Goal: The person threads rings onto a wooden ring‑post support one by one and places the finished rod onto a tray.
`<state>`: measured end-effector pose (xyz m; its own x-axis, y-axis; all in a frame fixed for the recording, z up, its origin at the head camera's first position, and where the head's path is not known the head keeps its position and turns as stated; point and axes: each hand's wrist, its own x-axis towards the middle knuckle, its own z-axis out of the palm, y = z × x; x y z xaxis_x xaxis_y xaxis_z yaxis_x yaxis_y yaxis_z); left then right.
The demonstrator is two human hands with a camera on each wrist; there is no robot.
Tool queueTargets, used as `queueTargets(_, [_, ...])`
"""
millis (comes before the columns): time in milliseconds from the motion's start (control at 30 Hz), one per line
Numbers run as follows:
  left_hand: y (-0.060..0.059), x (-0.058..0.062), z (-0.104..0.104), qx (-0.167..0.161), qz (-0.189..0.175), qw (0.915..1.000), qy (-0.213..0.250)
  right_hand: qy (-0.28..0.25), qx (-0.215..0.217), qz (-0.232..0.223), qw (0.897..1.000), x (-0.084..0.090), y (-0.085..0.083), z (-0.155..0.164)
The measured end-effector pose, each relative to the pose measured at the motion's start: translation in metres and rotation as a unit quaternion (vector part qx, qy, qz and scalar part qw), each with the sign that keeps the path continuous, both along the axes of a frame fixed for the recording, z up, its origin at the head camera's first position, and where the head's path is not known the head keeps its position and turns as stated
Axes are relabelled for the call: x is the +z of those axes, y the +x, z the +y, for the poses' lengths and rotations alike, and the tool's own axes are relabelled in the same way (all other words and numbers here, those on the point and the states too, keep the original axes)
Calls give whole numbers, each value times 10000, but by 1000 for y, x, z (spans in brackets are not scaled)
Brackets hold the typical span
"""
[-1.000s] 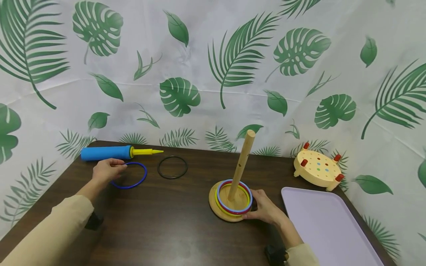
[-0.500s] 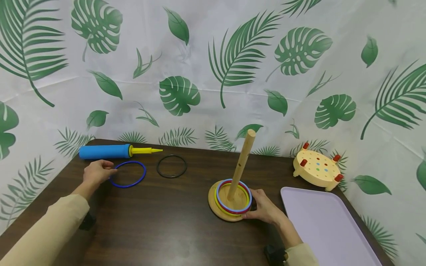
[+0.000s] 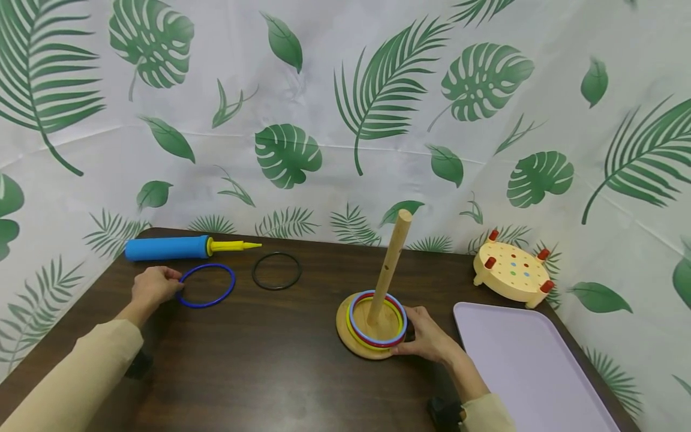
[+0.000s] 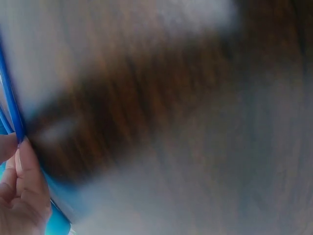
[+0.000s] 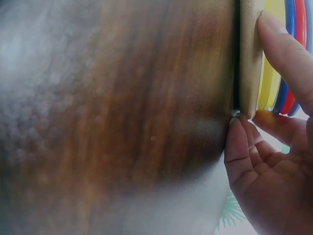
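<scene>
My left hand pinches the left edge of a blue ring at the back left of the table; in the left wrist view thumb and fingertips meet on the ring. My right hand grips the right rim of the round wooden base of a ring-toss stand, its thumb at the near side. From the base rises a wooden post. Around the post's foot lie stacked rings, a light blue one on top, with red and yellow below. The right wrist view shows the thumb against the base's edge.
Behind the blue ring lies a blue hand pump with a yellow nozzle. A black ring lies to its right. At the right are a lilac tray and a cream pegged board with red feet. A leaf-print cloth hangs behind the table.
My left hand has shifted left along the blue ring to its left edge, and now pinches it there. The ring has barely moved. My right hand stays on the base.
</scene>
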<state>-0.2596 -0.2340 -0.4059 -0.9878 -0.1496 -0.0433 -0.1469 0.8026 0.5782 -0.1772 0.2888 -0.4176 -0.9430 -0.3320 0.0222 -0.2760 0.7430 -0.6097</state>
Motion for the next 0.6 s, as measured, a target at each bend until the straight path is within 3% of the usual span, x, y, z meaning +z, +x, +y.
queueTargets(433, [-1,9,-5,-153,-685,9975,103,-53,-85,-84,9999,0,0,0])
queueTargets(600, [-1,11,-6,-229,-773,9957,447,-81,-54,-46,9999,1,0,0])
